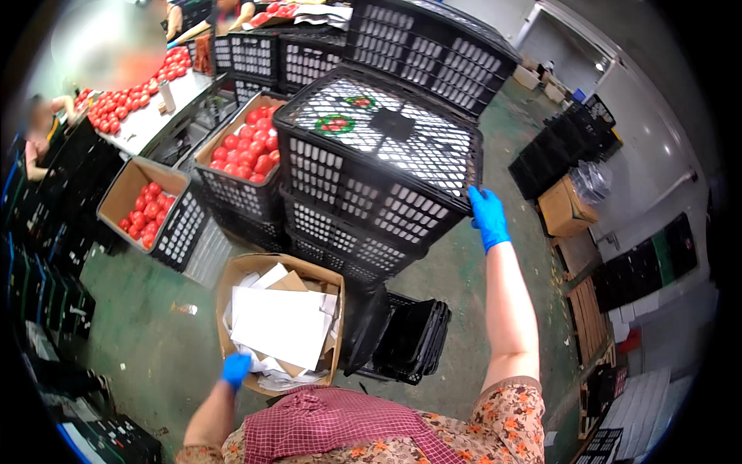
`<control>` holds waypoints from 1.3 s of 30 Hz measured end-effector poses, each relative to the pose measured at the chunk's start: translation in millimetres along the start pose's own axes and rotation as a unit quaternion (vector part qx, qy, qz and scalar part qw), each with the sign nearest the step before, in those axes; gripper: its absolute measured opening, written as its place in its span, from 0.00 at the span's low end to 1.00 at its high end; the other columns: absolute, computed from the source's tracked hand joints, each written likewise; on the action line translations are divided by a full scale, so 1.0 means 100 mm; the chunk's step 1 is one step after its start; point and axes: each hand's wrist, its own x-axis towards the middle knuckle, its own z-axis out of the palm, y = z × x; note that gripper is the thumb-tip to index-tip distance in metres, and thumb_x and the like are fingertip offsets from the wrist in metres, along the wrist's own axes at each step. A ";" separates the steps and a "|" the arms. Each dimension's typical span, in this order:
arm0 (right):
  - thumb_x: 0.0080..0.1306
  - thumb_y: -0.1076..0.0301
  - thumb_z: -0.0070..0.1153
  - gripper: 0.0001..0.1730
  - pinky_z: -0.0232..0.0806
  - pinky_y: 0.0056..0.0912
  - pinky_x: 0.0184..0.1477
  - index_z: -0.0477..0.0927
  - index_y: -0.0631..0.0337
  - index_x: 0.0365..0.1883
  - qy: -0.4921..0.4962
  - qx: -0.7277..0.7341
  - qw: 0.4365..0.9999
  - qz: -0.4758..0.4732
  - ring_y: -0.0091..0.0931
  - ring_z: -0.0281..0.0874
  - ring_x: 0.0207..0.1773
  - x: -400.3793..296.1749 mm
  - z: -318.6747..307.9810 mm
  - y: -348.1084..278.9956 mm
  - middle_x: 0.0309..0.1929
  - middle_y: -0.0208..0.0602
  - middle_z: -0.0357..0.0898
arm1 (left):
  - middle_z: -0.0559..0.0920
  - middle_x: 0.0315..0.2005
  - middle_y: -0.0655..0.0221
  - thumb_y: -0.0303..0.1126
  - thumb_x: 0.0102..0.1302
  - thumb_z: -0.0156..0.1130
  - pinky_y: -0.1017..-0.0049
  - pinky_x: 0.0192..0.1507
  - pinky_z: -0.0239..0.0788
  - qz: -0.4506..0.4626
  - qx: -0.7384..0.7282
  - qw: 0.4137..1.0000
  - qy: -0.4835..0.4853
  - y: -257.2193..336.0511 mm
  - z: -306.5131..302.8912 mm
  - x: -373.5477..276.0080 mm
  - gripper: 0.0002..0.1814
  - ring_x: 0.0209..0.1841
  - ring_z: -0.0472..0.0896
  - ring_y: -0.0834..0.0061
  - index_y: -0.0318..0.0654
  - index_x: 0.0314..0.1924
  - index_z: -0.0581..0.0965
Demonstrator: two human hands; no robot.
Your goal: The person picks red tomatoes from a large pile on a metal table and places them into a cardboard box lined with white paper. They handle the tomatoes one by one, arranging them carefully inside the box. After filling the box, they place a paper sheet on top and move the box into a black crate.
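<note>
My right hand [490,216], in a blue glove, grips the near right corner of a covered black plastic crate [371,174]. This crate tops a stack; its mesh lid [391,124] bears two round labels with red and green print, and white material shows through the openings. My left hand [236,370], also blue-gloved, is at the near left rim of an open cardboard box [225,301]. Motion blur hides whether its fingers hold anything. A white sheet [278,322] lies on top of other paper and cardboard pieces in that box.
Left of the stack, a lined crate of tomatoes [246,148] stands beside a lower tomato crate [145,214]. Taller crates [426,52] rise behind. Nested black crates [408,342] sit on the floor near me. People work by a tomato-covered table [174,113]; a cardboard carton [565,206] stands right.
</note>
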 end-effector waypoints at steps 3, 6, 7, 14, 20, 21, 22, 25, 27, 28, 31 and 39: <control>0.66 0.44 0.52 0.28 0.69 0.39 0.25 0.80 0.67 0.38 0.002 -0.023 0.999 0.039 0.33 0.77 0.28 0.26 0.02 0.02 0.30 0.43 0.80 | 0.81 0.27 0.60 0.36 0.66 0.56 0.68 0.34 0.69 0.144 -0.047 0.987 0.052 1.31 -0.48 0.69 0.11 0.29 0.76 0.71 0.37 0.34 0.81; 0.67 0.44 0.48 0.31 0.70 0.42 0.26 0.81 0.68 0.44 0.001 -0.065 0.996 0.063 0.36 0.79 0.31 0.29 0.04 -0.04 0.35 0.46 0.82 | 0.78 0.28 0.69 0.44 0.72 0.56 0.71 0.36 0.68 0.238 -0.105 0.959 0.113 2.89 -0.99 1.22 0.17 0.31 0.73 0.77 0.37 0.36 0.78; 0.68 0.44 0.48 0.31 0.70 0.42 0.26 0.81 0.68 0.46 0.011 -0.085 0.994 0.063 0.36 0.80 0.31 0.28 0.10 -0.07 0.37 0.46 0.82 | 0.78 0.28 0.69 0.45 0.72 0.57 0.70 0.36 0.69 0.287 -0.122 0.942 0.120 3.28 -1.18 1.48 0.17 0.30 0.73 0.76 0.36 0.38 0.78; 0.73 0.48 0.44 0.29 0.71 0.40 0.45 0.81 0.68 0.51 0.053 -0.016 0.998 0.033 0.36 0.82 0.44 0.47 0.20 0.24 0.46 0.51 0.83 | 0.84 0.32 0.54 0.59 0.68 0.53 0.67 0.39 0.75 0.290 0.027 0.941 0.174 5.37 -1.69 2.24 0.31 0.35 0.84 0.61 0.33 0.45 0.81; 0.71 0.50 0.46 0.28 0.68 0.46 0.49 0.81 0.71 0.44 0.082 -0.075 0.993 0.024 0.50 0.79 0.47 0.46 0.05 0.31 0.44 0.61 0.80 | 0.73 0.13 0.75 0.57 0.62 0.64 0.80 0.17 0.55 0.160 -0.103 0.979 0.069 5.82 -1.62 1.90 0.26 0.14 0.67 0.82 0.44 0.19 0.73; 0.71 0.51 0.45 0.28 0.68 0.47 0.49 0.81 0.71 0.43 0.084 -0.078 0.993 0.004 0.52 0.78 0.47 0.48 0.07 0.31 0.44 0.62 0.80 | 0.72 0.13 0.75 0.56 0.62 0.64 0.80 0.17 0.55 0.165 -0.113 0.976 0.082 5.84 -1.61 1.86 0.25 0.14 0.67 0.82 0.44 0.19 0.73; 0.71 0.52 0.45 0.27 0.68 0.48 0.48 0.81 0.72 0.41 0.080 -0.085 0.993 -0.026 0.53 0.78 0.46 0.50 0.09 0.32 0.42 0.63 0.79 | 0.72 0.13 0.75 0.54 0.62 0.64 0.80 0.17 0.55 0.170 -0.124 0.973 0.095 5.85 -1.60 1.82 0.24 0.14 0.66 0.82 0.44 0.19 0.74; 0.71 0.51 0.44 0.27 0.67 0.50 0.48 0.80 0.72 0.39 0.081 -0.103 0.991 -0.034 0.54 0.77 0.46 0.45 0.15 0.25 0.42 0.64 0.79 | 0.70 0.13 0.76 0.50 0.61 0.66 0.78 0.17 0.54 0.177 -0.175 0.961 0.122 5.83 -1.63 1.90 0.20 0.14 0.65 0.82 0.44 0.20 0.75; 0.71 0.50 0.44 0.28 0.68 0.51 0.48 0.81 0.72 0.39 0.073 -0.138 0.987 -0.034 0.54 0.77 0.46 0.44 0.11 0.24 0.42 0.63 0.79 | 0.69 0.13 0.76 0.49 0.59 0.67 0.78 0.16 0.54 0.183 -0.207 0.951 0.141 5.89 -1.62 1.92 0.20 0.14 0.65 0.82 0.44 0.21 0.75; 0.71 0.50 0.44 0.28 0.68 0.51 0.48 0.81 0.72 0.40 0.065 -0.138 0.988 -0.030 0.54 0.77 0.46 0.49 0.11 0.31 0.42 0.63 0.79 | 0.70 0.14 0.75 0.48 0.58 0.69 0.78 0.16 0.54 0.196 -0.203 0.947 0.153 5.96 -1.63 1.92 0.18 0.14 0.65 0.81 0.43 0.21 0.76; 0.71 0.50 0.44 0.29 0.70 0.49 0.43 0.80 0.72 0.39 0.005 -0.093 0.995 0.019 0.50 0.80 0.40 0.43 0.05 0.24 0.38 0.62 0.80 | 0.71 0.14 0.74 0.47 0.57 0.69 0.77 0.16 0.53 0.179 -0.231 0.945 0.149 6.06 -1.58 1.85 0.18 0.13 0.65 0.81 0.43 0.21 0.76; 0.69 0.53 0.50 0.25 0.68 0.39 0.30 0.80 0.72 0.34 -0.016 0.073 0.997 0.000 0.30 0.77 0.26 0.39 0.07 0.28 0.26 0.43 0.80 | 0.79 0.18 0.60 0.53 0.65 0.58 0.67 0.20 0.68 0.168 -0.148 0.953 0.204 5.78 -1.40 2.18 0.27 0.18 0.79 0.67 0.31 0.26 0.78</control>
